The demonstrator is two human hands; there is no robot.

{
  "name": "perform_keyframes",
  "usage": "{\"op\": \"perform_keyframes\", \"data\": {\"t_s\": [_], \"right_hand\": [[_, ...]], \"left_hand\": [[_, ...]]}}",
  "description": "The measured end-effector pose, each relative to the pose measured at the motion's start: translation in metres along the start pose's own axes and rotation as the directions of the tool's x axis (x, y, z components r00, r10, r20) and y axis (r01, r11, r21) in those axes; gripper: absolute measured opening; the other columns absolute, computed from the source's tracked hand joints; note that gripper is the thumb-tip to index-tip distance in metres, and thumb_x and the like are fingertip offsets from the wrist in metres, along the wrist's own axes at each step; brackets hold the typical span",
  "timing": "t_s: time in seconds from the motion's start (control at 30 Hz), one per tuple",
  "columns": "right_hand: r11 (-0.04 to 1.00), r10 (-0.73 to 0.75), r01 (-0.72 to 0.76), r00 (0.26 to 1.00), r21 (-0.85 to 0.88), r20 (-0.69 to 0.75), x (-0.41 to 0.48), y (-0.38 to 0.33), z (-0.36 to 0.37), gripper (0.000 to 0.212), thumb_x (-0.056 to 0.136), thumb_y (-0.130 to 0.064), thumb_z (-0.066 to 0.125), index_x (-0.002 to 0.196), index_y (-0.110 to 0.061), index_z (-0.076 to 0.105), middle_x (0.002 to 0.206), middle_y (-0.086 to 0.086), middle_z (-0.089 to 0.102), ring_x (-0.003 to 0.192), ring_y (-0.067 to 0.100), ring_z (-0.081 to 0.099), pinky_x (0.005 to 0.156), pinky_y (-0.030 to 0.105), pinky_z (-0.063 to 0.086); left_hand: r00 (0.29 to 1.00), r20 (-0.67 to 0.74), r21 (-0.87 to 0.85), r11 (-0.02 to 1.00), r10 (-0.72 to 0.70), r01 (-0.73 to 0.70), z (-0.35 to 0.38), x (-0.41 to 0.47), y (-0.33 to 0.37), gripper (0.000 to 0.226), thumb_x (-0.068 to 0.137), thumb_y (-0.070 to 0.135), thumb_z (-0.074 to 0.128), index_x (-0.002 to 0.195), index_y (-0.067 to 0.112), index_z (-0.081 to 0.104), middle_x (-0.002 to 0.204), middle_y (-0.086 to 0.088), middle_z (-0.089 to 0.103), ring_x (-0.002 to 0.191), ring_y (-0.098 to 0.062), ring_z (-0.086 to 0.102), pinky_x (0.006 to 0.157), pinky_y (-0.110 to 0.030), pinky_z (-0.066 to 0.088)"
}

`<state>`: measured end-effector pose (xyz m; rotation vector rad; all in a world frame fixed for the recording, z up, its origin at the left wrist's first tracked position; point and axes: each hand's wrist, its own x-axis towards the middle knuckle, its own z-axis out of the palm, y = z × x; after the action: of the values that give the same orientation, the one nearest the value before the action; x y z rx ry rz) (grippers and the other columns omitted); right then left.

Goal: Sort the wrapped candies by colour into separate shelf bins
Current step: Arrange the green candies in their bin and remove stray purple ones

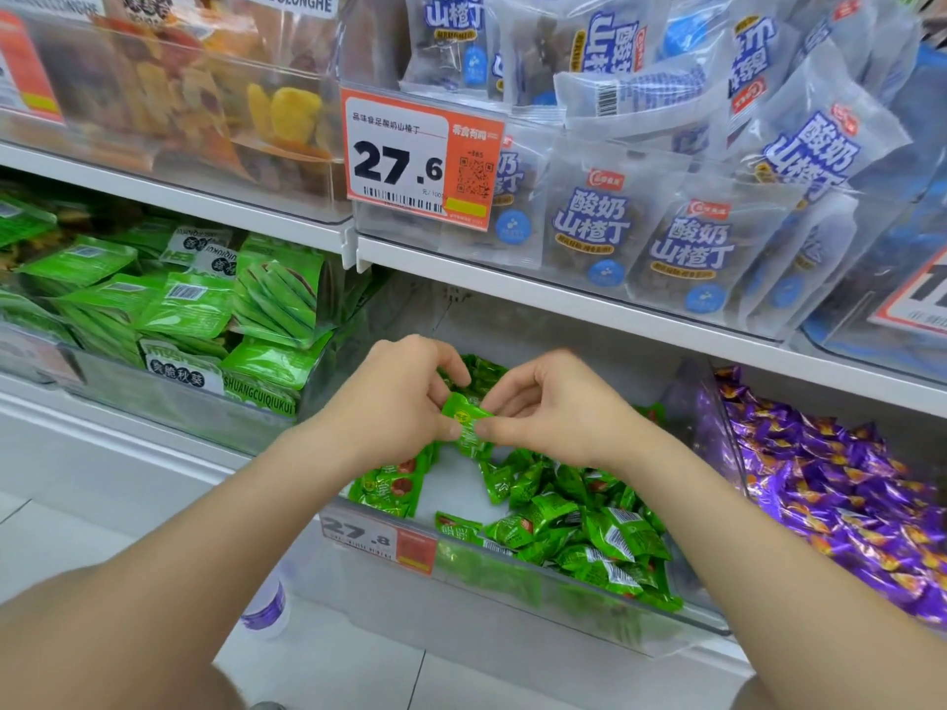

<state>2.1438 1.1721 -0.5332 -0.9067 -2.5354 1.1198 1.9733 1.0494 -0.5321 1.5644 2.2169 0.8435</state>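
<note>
Candy (467,422), green wrapper, one piece: we record it held in the air over the back half of the green bin (512,573), pinched between both hands.

Entries, left to right, all placed from the green bin:

1. Flat green packets (194,310): in the tray to the left of the green bin, apart from it. We count them as no part of the job.
2. Price label (379,543): on the green bin's front wall, left end.
3. Left hand (394,402): above the green bin, fingers curled, thumb and fingertips nipping the candy's left edge.
4. Right hand (553,407): above the green bin, fingers curled, thumb and forefinger nipping the candy's right edge.
5. Green candies (579,530): loose heap in the green bin, thickest to the right and front, with a bare patch of floor to the left.
6. Purple candies (845,484): in the purple bin (715,427), just beside the green bin on its right, behind a clear divider.

Relation for the next move: the candy's long axis slants from upper left to lower right. Both hands are equally near it. We judge that its matching heap lies straight below, so a release should drop it there.
</note>
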Motion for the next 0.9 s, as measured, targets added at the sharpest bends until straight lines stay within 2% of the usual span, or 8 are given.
{"op": "perform_keyframes", "data": {"t_s": [0.07,0.13,0.3,0.5,0.57,0.67,0.77,0.9], "right_hand": [[0.972,0.017,-0.036,0.996,-0.232,-0.083,0.002,0.001,0.005,0.013,0.076,-0.029,0.086,0.084,-0.022,0.078,0.072,-0.006,0.075,0.074,0.012,0.073,0.075,0.03,0.061],[0.93,0.035,-0.075,0.993,-0.36,-0.115,0.002,0.004,0.012,0.012,0.074,-0.032,0.084,0.081,-0.025,0.078,0.069,-0.009,0.073,0.072,0.006,0.069,0.075,0.027,0.059],[0.877,0.035,-0.077,0.995,-0.473,-0.097,0.014,0.011,0.045,0.016,0.073,-0.041,0.08,0.08,-0.029,0.071,0.083,-0.003,0.069,0.086,0.023,0.069,0.079,0.037,0.06],[0.79,-0.032,-0.054,0.991,-0.611,-0.128,0.023,0.008,0.058,0.032,0.078,-0.049,0.084,0.091,-0.024,0.069,0.095,0.006,0.067,0.093,0.034,0.067,0.071,0.037,0.052],[0.788,-0.021,-0.075,0.989,-0.611,-0.149,0.023,0.006,0.047,0.033,0.077,-0.052,0.083,0.084,-0.024,0.068,0.092,0.007,0.067,0.089,0.033,0.065,0.069,0.036,0.049],[0.818,0.041,-0.142,0.981,-0.557,-0.191,0.02,0.011,0.025,0.017,0.075,-0.04,0.074,0.068,-0.031,0.062,0.086,0.0,0.07,0.087,0.026,0.068,0.081,0.037,0.058],[0.827,0.076,-0.104,0.994,-0.552,-0.074,0.004,0.014,0.009,0.015,0.068,-0.043,0.077,0.068,-0.032,0.068,0.077,-0.013,0.07,0.081,0.013,0.067,0.082,0.035,0.059],[0.739,0.082,-0.016,0.995,-0.674,0.065,-0.009,0.011,0.02,0.041,0.066,-0.057,0.081,0.098,-0.032,0.074,0.1,-0.01,0.068,0.105,0.019,0.058,0.093,0.039,0.049]], "left_hand": [[1.0,-0.022,0.109,0.994,0.002,0.001,0.009,0.001,-0.009,0.051,0.082,0.006,0.076,0.119,0.038,0.062,0.098,0.004,0.069,0.083,-0.015,0.07,0.073,-0.04,0.063],[1.0,0.027,0.24,0.971,-0.01,0.003,0.015,0.001,-0.017,0.058,0.079,0.005,0.069,0.12,0.041,0.051,0.111,-0.004,0.065,0.089,-0.028,0.069,0.076,-0.047,0.062],[0.981,0.19,0.347,0.937,-0.034,-0.035,0.016,-0.005,-0.015,0.042,0.082,0.023,0.081,0.119,0.029,0.064,0.113,-0.006,0.06,0.101,-0.03,0.065,0.085,-0.046,0.059],[0.939,0.342,0.416,0.888,0.049,-0.198,0.021,-0.005,-0.01,0.023,0.092,0.026,0.07,0.113,0.017,0.07,0.111,-0.008,0.064,0.11,-0.031,0.063,0.092,-0.045,0.055],[0.926,0.372,0.449,0.859,0.071,-0.246,0.024,-0.003,-0.012,0.024,0.097,0.026,0.066,0.12,0.018,0.07,0.119,-0.009,0.058,0.118,-0.032,0.057,0.1,-0.047,0.05],[0.911,0.406,0.474,0.834,0.076,-0.281,0.026,-0.001,-0.015,0.027,0.101,0.024,0.061,0.127,0.025,0.067,0.119,-0.007,0.05,0.12,-0.034,0.051,0.099,-0.054,0.05],[0.903,0.425,0.483,0.826,0.071,-0.292,0.027,-0.001,-0.013,0.026,0.103,0.026,0.058,0.127,0.023,0.067,0.12,-0.007,0.049,0.121,-0.034,0.049,0.1,-0.053,0.049],[0.907,0.415,0.485,0.825,0.076,-0.291,0.026,-0.003,-0.007,0.028,0.102,0.033,0.057,0.126,0.023,0.069,0.122,-0.009,0.051,0.122,-0.035,0.05,0.102,-0.046,0.047]]}}
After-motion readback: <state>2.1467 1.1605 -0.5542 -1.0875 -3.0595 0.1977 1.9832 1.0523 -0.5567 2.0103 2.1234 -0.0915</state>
